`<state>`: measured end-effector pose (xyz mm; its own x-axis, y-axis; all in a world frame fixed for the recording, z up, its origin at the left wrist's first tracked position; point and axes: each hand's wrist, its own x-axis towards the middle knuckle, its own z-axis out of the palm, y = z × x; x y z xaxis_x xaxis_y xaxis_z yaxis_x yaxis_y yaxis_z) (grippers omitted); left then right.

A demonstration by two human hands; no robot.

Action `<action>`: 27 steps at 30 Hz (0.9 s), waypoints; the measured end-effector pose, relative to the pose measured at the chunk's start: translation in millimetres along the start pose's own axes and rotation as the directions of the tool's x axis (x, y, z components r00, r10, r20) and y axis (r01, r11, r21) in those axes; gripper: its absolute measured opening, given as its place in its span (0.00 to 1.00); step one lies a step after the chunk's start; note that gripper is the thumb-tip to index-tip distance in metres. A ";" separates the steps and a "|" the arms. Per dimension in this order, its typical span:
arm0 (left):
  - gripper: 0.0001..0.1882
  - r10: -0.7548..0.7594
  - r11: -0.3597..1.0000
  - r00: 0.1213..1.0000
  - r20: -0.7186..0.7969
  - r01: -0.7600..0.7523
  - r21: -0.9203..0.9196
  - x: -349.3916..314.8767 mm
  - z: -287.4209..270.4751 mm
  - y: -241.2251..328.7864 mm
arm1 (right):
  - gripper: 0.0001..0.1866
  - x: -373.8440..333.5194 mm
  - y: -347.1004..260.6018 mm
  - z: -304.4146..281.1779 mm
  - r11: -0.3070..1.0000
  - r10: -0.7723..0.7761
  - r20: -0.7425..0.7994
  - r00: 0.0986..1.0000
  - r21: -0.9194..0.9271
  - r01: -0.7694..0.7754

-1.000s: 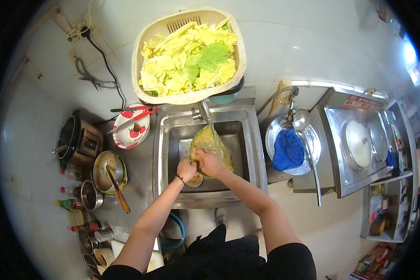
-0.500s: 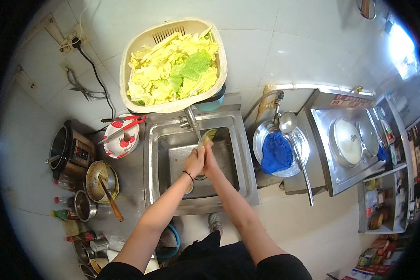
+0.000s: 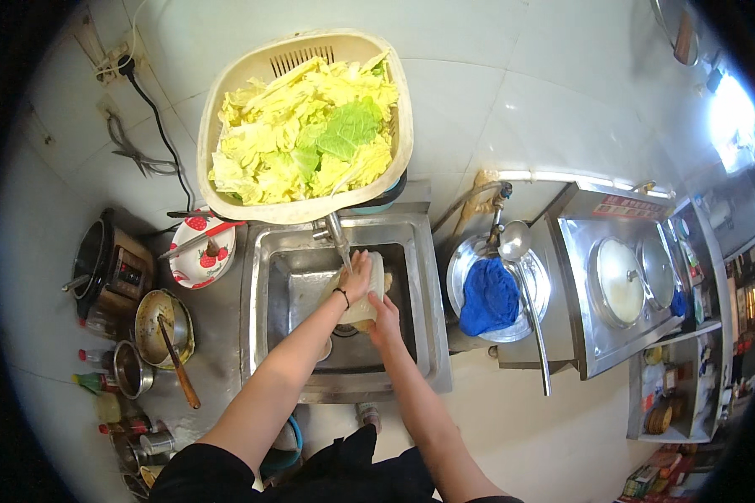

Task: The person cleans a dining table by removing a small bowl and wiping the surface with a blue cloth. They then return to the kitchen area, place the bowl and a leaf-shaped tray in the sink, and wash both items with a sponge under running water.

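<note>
A pale, whitish oblong thing (image 3: 377, 275) is tilted over the sink (image 3: 256, 335), under the tap (image 3: 335, 230); its exact kind is unclear. My left hand (image 3: 356, 272) lies on its upper side with the fingers stretched out, just below the spout. At its lower right edge, my right hand (image 3: 384, 318) grips it. Water seems to run from the tap onto my left hand. A small pale round thing shows partly in the sink, behind my left wrist. A cream basket (image 3: 207, 180) heaped with yellow-green cabbage leaves (image 3: 306, 126) stands behind the tap.
On the left counter are a strawberry-patterned plate (image 3: 195, 267) with red-handled tongs, a pan (image 3: 151, 335) with a wooden-handled tool, a cooker (image 3: 119, 268) and several bottles. At right, a basin (image 3: 524, 323) holds a blue cloth (image 3: 489, 293) and a ladle (image 3: 514, 241), beside a steel stove unit (image 3: 583, 335).
My hands, close together under the spout before, are now apart on the pale thing, the right one lower. More of that thing shows. The whole view has shifted slightly.
</note>
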<state>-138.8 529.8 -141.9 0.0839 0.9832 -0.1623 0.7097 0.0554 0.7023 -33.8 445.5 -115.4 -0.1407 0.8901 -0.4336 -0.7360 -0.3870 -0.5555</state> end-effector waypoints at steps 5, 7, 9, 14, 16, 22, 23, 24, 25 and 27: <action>0.22 0.118 0.990 0.992 0.032 -0.120 0.071 -13.8 9.4 23.6 | 0.15 8.6 -3.0 -8.7 0.998 -0.032 -0.107 0.994 0.043 0.037; 0.21 0.131 0.982 0.991 0.002 -0.130 0.135 -36.0 5.9 38.1 | 0.17 16.4 1.0 -7.5 0.993 -0.037 -0.152 0.988 0.104 0.054; 0.20 0.160 0.970 0.983 -0.092 -0.139 0.199 -61.4 -0.7 56.4 | 0.19 26.0 8.9 -7.9 0.979 -0.089 -0.166 0.982 0.168 0.117; 0.30 -0.355 0.857 0.549 -0.757 0.515 -0.028 -83.0 6.0 40.0 | 0.22 31.0 12.4 5.8 0.983 -0.024 -0.263 0.964 0.172 0.071; 0.34 -0.846 0.509 0.294 -0.444 0.690 -0.514 -76.7 -2.4 41.9 | 0.24 30.3 14.0 6.8 0.980 0.004 -0.281 0.960 0.193 0.052; 0.22 -0.662 0.080 0.744 -0.092 -0.052 -0.995 -57.3 0.4 -4.5 | 0.23 20.7 16.3 7.1 0.988 0.133 -0.097 0.986 -0.063 -0.140; 0.20 -0.658 0.063 0.751 -0.053 -0.016 -0.998 -59.2 -5.9 -2.1 | 0.23 19.0 13.5 6.0 0.989 0.118 -0.069 0.991 -0.084 -0.123; 0.17 -0.654 0.047 0.756 -0.015 0.021 -0.999 -60.8 -10.1 1.9 | 0.23 18.5 11.2 4.1 0.989 0.104 -0.040 0.994 -0.104 -0.107; 0.14 -0.654 0.000 0.756 0.019 0.025 -1.000 -63.1 -12.7 7.0 | 0.20 25.6 13.3 -3.5 0.986 0.165 0.009 0.986 0.020 -0.165; 0.15 -0.640 -0.034 0.768 0.015 -0.009 -0.999 -65.7 -12.1 -4.4 | 0.19 36.2 14.8 -6.5 0.959 0.241 0.046 0.969 0.145 -0.245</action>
<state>-156.0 467.0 -125.9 -0.3795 0.7171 -0.5846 -0.7237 0.1636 0.6705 -45.5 470.4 -144.0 -0.3442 0.7804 -0.5220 -0.7666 -0.5546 -0.3236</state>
